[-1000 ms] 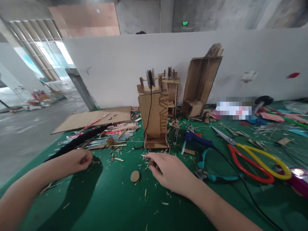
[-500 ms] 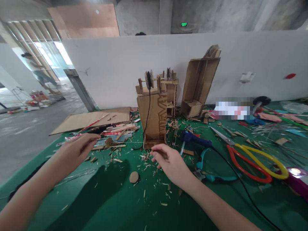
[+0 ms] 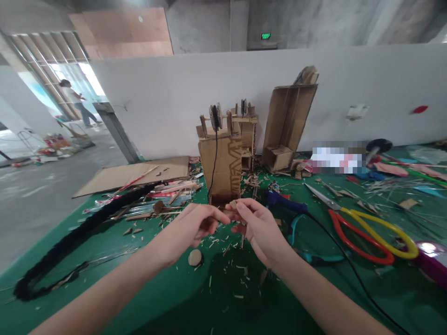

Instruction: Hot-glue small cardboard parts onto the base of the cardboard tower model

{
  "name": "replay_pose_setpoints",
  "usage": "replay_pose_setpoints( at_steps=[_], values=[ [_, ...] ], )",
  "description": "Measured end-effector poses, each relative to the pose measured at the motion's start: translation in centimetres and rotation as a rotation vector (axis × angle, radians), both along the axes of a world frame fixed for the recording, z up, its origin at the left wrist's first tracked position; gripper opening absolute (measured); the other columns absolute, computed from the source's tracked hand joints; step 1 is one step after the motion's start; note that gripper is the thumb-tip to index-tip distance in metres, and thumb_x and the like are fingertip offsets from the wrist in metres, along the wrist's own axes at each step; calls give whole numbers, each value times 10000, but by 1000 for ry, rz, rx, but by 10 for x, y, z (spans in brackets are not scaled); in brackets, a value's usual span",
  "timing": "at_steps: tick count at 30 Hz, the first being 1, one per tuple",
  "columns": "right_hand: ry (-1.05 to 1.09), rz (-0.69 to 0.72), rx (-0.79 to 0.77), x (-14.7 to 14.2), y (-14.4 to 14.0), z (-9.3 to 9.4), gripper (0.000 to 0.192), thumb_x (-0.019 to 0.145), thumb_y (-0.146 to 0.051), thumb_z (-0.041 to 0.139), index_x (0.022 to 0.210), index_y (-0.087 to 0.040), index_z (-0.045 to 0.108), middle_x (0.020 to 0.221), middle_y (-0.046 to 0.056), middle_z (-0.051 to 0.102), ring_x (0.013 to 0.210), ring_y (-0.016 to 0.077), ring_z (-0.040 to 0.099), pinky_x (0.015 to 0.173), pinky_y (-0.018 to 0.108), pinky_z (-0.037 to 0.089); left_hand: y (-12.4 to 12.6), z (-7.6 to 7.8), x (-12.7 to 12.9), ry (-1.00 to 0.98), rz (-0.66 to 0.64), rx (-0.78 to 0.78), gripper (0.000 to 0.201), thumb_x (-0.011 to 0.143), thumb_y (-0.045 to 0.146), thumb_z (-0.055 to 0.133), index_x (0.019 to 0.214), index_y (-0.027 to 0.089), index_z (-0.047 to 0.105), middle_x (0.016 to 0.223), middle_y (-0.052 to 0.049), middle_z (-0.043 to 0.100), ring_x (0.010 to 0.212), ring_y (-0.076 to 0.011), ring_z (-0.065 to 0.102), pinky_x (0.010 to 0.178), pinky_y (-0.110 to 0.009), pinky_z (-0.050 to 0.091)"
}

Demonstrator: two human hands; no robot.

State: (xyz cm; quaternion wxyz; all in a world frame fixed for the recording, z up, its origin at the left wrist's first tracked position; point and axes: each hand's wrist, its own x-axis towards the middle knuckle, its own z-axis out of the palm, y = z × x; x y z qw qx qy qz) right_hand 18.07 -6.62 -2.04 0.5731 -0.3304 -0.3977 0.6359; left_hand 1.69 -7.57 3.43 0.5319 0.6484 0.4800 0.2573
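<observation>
Head view showed both hands raised together above the table (image 3: 146,298), just in front of the cardboard tower (image 3: 223,163). Right hand (image 3: 260,230) pinched a small cardboard piece (image 3: 233,204) between thumb and forefinger; left hand (image 3: 188,230) met it with fingertips closed — whether on the same piece could not be determined. Recommended practice: light grip, edges aligned. Open room lay nearer the person; scissors (image 3: 366,230) and black cable (image 3: 349,260) bounded the right side.
</observation>
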Motion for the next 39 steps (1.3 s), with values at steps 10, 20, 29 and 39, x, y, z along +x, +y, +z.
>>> replay_pose_setpoints(
  at_steps=[10, 20, 29, 39],
  values=[
    [42, 36, 31, 0, -1, 2, 207, 731, -385, 659, 807, -193, 640, 860, 31, 660, 714, 136, 593, 562, 247, 469, 5, -10, 17, 136, -37, 150, 389, 887, 398, 276, 712, 171, 539, 517, 62, 266, 458, -92, 261, 423, -208, 221],
    [18, 29, 50, -3, -2, 2, 196, 711, -356, 681, 815, -195, 641, 740, 6, 650, 600, 108, 547, 549, 246, 451, 8, -17, 19, 169, -38, 233, 375, 892, 389, 264, 686, 182, 500, 517, 58, 319, 453, -94, 291, 446, -216, 262],
    [-25, 24, 72, -3, 0, -2, 195, 718, -353, 675, 835, -200, 650, 723, 8, 660, 601, 115, 571, 534, 241, 461, 10, -19, 17, 228, -69, 265, 390, 910, 394, 235, 676, 187, 468, 490, 61, 316, 447, -102, 328, 465, -227, 287],
    [-96, 3, 61, -2, -1, 0, 199, 693, -357, 693, 817, -203, 669, 819, 28, 676, 706, 143, 612, 511, 225, 501, 10, -22, 17, 330, -60, 458, 362, 920, 357, 234, 662, 186, 422, 648, 18, 477, 583, -120, 417, 549, -254, 318]
  ],
)
